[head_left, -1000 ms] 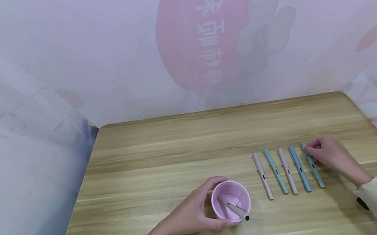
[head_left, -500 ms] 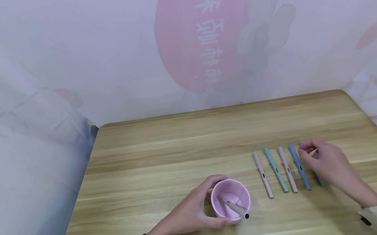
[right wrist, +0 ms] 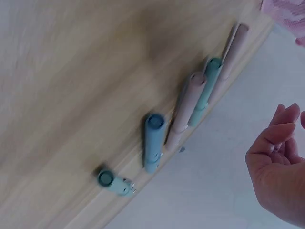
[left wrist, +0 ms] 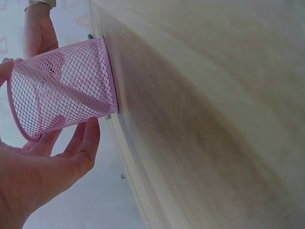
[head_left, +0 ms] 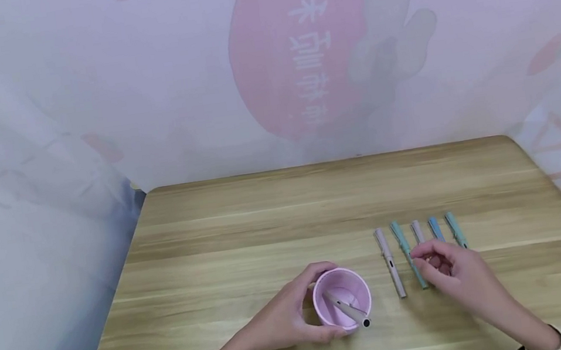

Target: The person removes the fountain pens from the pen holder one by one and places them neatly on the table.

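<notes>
My left hand (head_left: 291, 318) grips a pink mesh cup (head_left: 343, 300) that stands on the wooden table (head_left: 266, 224); the left wrist view shows the fingers (left wrist: 78, 148) curled round the cup (left wrist: 62, 86). A beige pen (head_left: 350, 311) leans inside it. To the right lie several pens in a row: pink (head_left: 389, 261), teal (head_left: 404, 244), pink (head_left: 417, 231), blue (head_left: 435, 228) and teal (head_left: 455, 229). My right hand (head_left: 444, 271) hovers over the near ends of the middle pens with relaxed fingers and holds nothing. In the right wrist view the hand (right wrist: 279, 167) is apart from the pens (right wrist: 152, 143).
A printed curtain (head_left: 266, 64) hangs behind and beside the table. The table's rounded right corner (head_left: 512, 141) and left edge (head_left: 116, 303) are in view. Bare wood stretches behind the cup and the pens.
My right hand left the rightmost teal pen and moved left and nearer, over the middle pens. That pen stays on the table. The left hand and cup have not moved.
</notes>
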